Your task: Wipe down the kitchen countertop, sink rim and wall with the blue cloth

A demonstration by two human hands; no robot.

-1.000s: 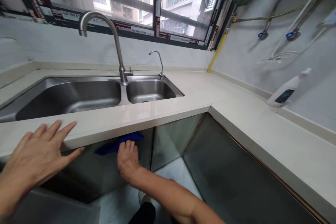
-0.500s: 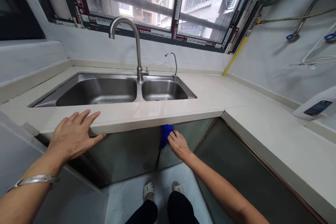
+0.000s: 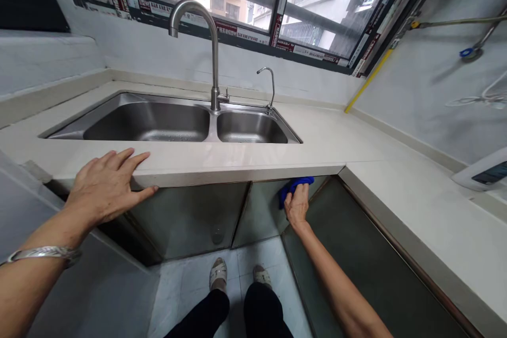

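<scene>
My right hand [image 3: 297, 205] presses a blue cloth [image 3: 295, 186] against the steel cabinet front [image 3: 263, 211] just under the counter edge, near the inner corner. Its fingers are curled over the cloth. My left hand [image 3: 106, 184] rests on the front edge of the pale countertop [image 3: 222, 161], fingers spread on top and thumb below the lip. It holds nothing. A silver bracelet [image 3: 43, 254] sits on that wrist.
A double steel sink [image 3: 174, 122] with a tall faucet [image 3: 206, 37] and a small tap [image 3: 269, 87] lies behind the counter edge. A white spray bottle [image 3: 483, 171] lies at the right. An open cabinet door [image 3: 71, 274] is at lower left. My feet [image 3: 237, 274] stand on the tiled floor.
My right hand has slid the blue cloth rightwards along the cabinet front, from under the sink to the corner. My left hand stays on the counter edge.
</scene>
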